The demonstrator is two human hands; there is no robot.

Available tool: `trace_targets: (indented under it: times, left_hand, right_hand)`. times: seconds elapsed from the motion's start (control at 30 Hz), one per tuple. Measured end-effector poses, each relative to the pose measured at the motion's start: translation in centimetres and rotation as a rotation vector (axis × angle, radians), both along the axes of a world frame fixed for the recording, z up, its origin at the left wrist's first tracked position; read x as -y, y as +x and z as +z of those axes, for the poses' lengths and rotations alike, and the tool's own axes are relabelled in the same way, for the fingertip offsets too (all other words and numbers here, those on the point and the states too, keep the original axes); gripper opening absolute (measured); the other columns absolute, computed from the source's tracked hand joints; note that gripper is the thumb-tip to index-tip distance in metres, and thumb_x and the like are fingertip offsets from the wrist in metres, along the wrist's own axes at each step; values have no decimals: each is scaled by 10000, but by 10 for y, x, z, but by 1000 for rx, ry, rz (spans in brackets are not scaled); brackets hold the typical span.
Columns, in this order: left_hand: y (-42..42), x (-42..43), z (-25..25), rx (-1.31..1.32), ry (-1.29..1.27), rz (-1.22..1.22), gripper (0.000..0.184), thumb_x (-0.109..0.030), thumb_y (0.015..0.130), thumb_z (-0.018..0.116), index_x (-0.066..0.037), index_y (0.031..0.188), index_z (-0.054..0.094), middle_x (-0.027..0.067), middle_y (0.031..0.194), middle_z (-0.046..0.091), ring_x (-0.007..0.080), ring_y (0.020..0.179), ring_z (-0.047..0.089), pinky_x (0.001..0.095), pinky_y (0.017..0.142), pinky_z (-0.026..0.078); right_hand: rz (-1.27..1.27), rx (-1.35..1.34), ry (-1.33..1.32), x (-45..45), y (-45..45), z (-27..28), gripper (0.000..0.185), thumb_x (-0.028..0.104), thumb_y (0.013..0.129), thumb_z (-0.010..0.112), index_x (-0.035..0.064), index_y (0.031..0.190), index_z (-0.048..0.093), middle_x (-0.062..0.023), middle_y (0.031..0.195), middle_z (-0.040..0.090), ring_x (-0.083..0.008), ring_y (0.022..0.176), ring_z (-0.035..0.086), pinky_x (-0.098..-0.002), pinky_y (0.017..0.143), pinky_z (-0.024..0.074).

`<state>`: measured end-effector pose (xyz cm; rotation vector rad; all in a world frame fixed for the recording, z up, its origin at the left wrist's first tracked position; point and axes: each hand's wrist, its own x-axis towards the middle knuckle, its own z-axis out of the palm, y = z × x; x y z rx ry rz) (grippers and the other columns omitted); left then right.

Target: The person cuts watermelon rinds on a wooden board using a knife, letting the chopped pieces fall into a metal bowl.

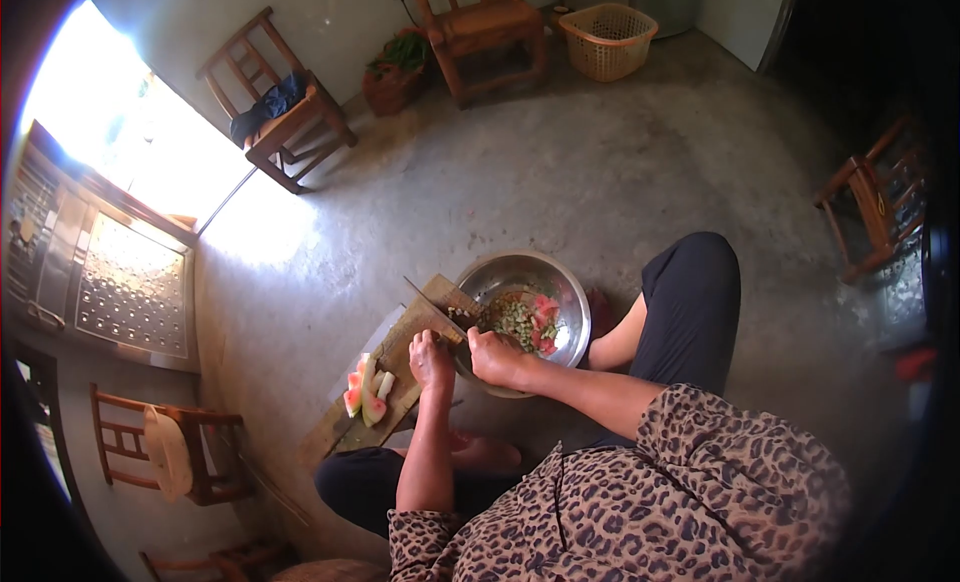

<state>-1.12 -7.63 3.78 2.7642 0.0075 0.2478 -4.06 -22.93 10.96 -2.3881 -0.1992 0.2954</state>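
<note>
A knife (428,300) lies across the upper end of a wooden board (345,422), its blade pointing up and left. My right hand (496,359) is closed around its handle end, beside the rim of a metal bowl (568,287). On the board, my left hand (431,360) has its fingers bent together near the blade; what they hold is too small to name. Small dark pieces (460,314) are by the blade. Watermelon rind pieces (372,407) with some red flesh lie lower on the board. Inside the bowl are small green pieces (512,322) and red chunks (545,310).
My bent legs (690,307) flank the bowl and board. Farther off stand wooden chairs (285,127), a plastic basket (608,44), a red bag with greens (395,77) and, at the left, a metal door panel (135,282). Another chair (868,207) is at the right.
</note>
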Motion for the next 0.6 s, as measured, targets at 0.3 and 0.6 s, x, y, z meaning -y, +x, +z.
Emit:
trace_targets:
  times: [0.3,0.6]
  left_hand:
    - [-3,-3,6,-24,-65,-20,137,-128,703,634,-51,804,582,123,842,573,299,836,549,382,735,446]
    - [3,-8,-6,22,3,-38,114,-123,689,625,-36,744,576,147,756,576,325,779,561,406,692,455]
  right_hand:
    - [8,140,48,-4,-15,-5,144,62,759,458,-43,856,446,-266,586,558,-416,573,589,-477,529,483]
    - [131,-47,-43,-5,-24,15,270,73,744,467,-68,974,471,-247,735,614,-382,735,625,-455,679,499]
